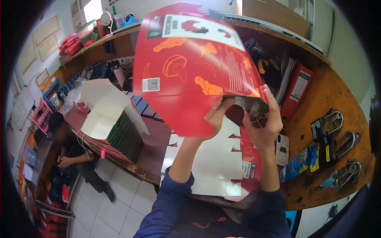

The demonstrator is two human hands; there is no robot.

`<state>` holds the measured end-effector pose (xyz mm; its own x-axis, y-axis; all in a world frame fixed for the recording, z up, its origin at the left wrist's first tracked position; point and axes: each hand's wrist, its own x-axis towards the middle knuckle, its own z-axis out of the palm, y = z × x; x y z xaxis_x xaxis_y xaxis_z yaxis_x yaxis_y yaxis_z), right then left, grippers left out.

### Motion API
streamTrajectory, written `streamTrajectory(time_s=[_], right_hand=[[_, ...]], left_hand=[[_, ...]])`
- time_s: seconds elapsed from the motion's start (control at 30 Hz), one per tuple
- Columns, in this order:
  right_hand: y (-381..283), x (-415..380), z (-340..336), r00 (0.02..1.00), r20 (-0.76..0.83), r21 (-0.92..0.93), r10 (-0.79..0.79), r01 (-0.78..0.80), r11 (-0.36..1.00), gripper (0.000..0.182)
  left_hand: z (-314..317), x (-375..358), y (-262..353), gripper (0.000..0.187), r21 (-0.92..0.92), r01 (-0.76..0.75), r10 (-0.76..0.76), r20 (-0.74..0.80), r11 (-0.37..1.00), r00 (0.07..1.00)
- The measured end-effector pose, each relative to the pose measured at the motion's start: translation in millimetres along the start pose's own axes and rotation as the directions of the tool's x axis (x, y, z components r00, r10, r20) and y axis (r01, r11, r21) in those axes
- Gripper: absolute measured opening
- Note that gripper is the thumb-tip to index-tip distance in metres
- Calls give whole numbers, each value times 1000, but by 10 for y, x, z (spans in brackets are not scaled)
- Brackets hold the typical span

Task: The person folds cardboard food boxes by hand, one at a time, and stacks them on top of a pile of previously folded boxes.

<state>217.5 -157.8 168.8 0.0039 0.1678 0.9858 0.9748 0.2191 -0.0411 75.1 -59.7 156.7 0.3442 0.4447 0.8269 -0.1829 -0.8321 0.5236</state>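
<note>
A red printed cardboard box (186,67), with orange food drawings and a white label strip, is raised in front of me, partly folded and tilted. My left hand (219,116) grips its lower side, with some fingers hidden behind the red flap. Along the box's right edge, my right hand (266,125) touches with its fingertips; its fingers are stretched and the thumb stands apart. Under both hands lie flat carton sheets (210,166), white side up, on top of a red printed sheet (248,148).
Nested cartons (125,137) stand stacked at the left table edge. A patterned phone (282,150), a blue can (299,162) and several padlocks (345,142) lie to the right. A red binder (297,93) stands under the shelf. Another person (75,154) sits at the left.
</note>
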Motion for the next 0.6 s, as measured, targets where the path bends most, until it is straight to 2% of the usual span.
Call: streamTrajectory(time_s=[0.07,0.1,0.13,0.17,0.2,0.23,0.27,0.3,0.33,0.37,0.4,0.43,0.47,0.5,0.53,0.6], right_hand=[[-70,-13,-40,989,67,129,133,-140,982,73],[-97,-44,-28,989,67,128,132,-140,982,73],[-117,-88,-3,950,107,198,292,-308,930,76],[-125,-128,6,884,158,258,440,-467,846,79],[-122,-155,-8,883,160,254,440,-468,846,79],[-111,-170,-21,862,247,287,443,-502,816,76],[-92,-189,-29,834,332,315,441,-539,781,76],[-11,-205,-32,832,336,315,441,-541,780,76],[135,-204,-29,821,441,538,362,-565,626,77],[241,-148,-20,818,517,708,252,-575,411,82],[326,-64,-41,764,606,686,221,-643,341,91],[326,-16,-82,740,599,677,305,-672,301,92],[541,-71,-63,736,558,639,383,-675,368,87],[734,-74,-72,771,529,673,355,-636,379,80],[730,-27,-162,762,541,694,356,-644,322,73],[918,-90,-366,757,559,721,339,-646,252,61]], left_hand=[[228,76,15,35,15,-54,54,-47,998,997],[333,101,29,35,33,-106,108,-93,994,990],[402,90,74,31,37,-36,38,-59,999,998],[474,83,86,31,34,-34,36,-59,999,998],[541,76,95,33,-50,-33,32,-35,998,999],[553,94,132,35,-132,-32,31,-13,991,999],[452,107,138,34,-125,25,-14,95,992,995],[421,118,159,34,-124,29,-17,94,992,995],[388,122,172,34,-346,76,-53,74,935,996],[344,138,207,34,-547,109,-91,59,830,994],[366,137,307,37,-748,46,-64,5,662,998],[329,161,434,41,-800,85,-121,16,593,993],[330,157,468,44,-841,117,-133,54,529,990],[320,149,474,47,-875,146,-141,91,461,986],[275,151,446,47,-871,138,-148,75,472,986],[190,171,365,50,-859,372,-132,347,352,928]])
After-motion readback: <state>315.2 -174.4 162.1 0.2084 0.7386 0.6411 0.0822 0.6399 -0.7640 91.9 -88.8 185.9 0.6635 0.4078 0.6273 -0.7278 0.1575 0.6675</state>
